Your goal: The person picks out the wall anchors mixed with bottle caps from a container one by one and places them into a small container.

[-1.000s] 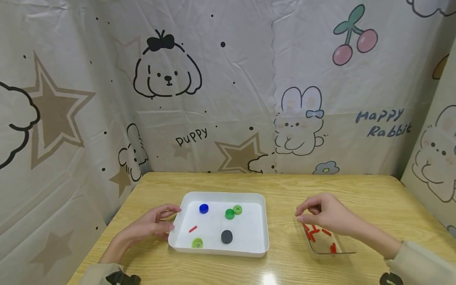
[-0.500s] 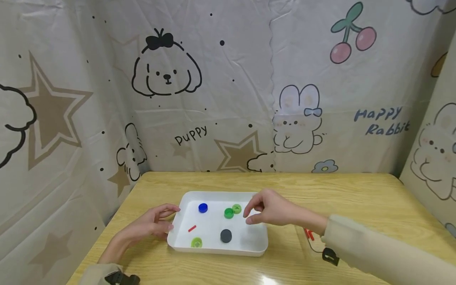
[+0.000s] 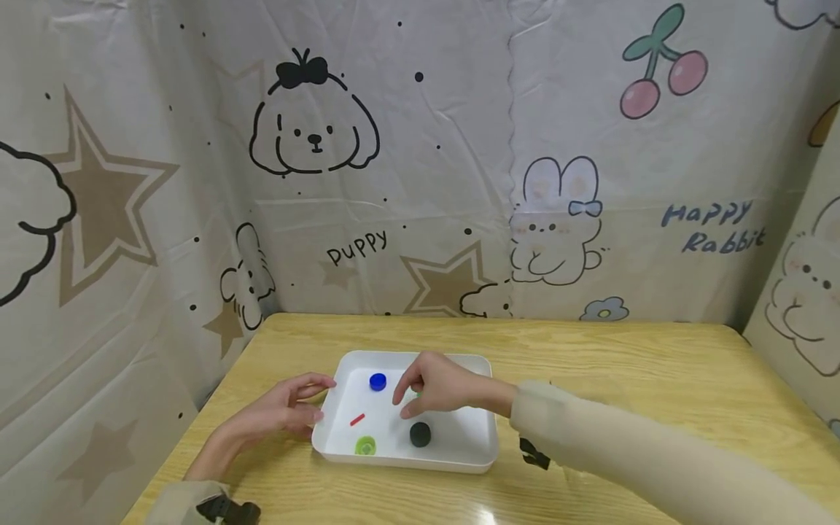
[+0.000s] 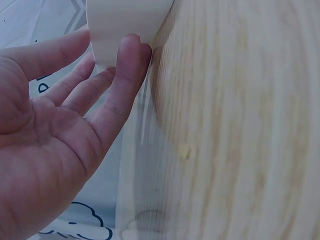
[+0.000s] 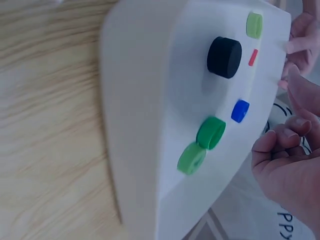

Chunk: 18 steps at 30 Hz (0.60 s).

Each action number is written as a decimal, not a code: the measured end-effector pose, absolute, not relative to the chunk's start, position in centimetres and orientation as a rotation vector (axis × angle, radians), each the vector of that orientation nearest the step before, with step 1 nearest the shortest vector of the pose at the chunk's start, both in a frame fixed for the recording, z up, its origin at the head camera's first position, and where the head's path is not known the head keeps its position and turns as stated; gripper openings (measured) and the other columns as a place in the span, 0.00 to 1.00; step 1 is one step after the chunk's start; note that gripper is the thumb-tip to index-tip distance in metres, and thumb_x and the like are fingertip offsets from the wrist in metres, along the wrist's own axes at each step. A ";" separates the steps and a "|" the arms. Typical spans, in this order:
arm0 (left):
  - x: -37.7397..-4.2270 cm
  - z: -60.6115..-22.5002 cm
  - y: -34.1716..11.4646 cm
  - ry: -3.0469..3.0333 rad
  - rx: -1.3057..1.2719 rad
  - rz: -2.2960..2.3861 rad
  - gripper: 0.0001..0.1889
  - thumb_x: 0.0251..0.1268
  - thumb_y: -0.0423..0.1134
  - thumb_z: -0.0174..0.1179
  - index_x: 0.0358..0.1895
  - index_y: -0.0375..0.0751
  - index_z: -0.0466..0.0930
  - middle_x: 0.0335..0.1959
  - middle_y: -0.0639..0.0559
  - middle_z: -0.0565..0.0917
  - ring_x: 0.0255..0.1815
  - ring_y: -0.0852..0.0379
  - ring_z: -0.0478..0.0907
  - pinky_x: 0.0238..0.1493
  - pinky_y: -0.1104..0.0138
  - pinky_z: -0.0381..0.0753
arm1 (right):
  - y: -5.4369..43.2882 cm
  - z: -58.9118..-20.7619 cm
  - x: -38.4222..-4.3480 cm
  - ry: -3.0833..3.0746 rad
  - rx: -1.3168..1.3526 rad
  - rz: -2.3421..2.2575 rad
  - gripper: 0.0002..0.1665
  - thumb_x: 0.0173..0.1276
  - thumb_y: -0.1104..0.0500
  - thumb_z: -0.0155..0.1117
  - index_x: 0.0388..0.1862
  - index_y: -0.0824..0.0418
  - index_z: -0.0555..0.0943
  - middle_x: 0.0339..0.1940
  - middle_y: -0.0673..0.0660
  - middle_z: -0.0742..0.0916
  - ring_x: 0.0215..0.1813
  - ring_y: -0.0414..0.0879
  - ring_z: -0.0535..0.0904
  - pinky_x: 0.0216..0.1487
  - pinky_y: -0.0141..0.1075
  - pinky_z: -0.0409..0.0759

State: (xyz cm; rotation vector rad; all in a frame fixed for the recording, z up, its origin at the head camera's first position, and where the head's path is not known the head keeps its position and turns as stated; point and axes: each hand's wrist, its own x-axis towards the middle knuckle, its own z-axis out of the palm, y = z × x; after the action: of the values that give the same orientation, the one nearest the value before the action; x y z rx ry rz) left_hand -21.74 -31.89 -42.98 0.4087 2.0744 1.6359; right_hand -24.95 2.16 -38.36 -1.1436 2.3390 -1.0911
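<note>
My left hand (image 3: pixel 278 410) is at the left end of a white tray (image 3: pixel 459 458). Its fairly straight fingers touch the rim and outer wall, as the left wrist view shows too. Over the tray's middle hangs my right hand (image 3: pixel 440 383), thumb and index fingertips close together and the other fingers curled. I see nothing between those tips, though a small thing could be hidden. Below lie a black cap (image 5: pixel 224 57), a dark green cap (image 5: pixel 211 132), a light green cap (image 5: pixel 191 158), a blue cap (image 5: pixel 240 110), another light green cap (image 3: pixel 365 445) and a short red stick (image 3: pixel 357 420).
The tray stands on a wooden table (image 3: pixel 328 496). Right of it, mostly behind my right sleeve (image 3: pixel 590 430), is the clear box. A patterned cloth (image 3: pixel 446 197) hangs behind the table and along its sides.
My right hand has moved left from above the clear box with red sticks to above the tray's middle. The left hand stays at the tray's left end; the tray's contents look unchanged where visible.
</note>
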 end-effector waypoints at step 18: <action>-21.7 -42.9 -32.1 2.056 0.450 1.644 0.30 0.74 0.29 0.62 0.74 0.27 0.62 0.81 0.25 0.56 0.54 0.42 0.84 0.49 0.48 0.87 | -4.2 -41.3 -27.1 2.349 -1.133 -1.004 0.09 0.55 0.69 0.85 0.35 0.63 0.94 0.11 0.44 0.69 0.18 0.36 0.62 0.23 0.27 0.60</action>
State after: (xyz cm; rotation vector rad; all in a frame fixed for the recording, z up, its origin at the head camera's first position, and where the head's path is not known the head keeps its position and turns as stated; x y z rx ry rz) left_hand -21.67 -32.11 -42.94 0.4501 2.0559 1.6439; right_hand -27.08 -4.16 -41.27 -1.1325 2.3487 -1.0040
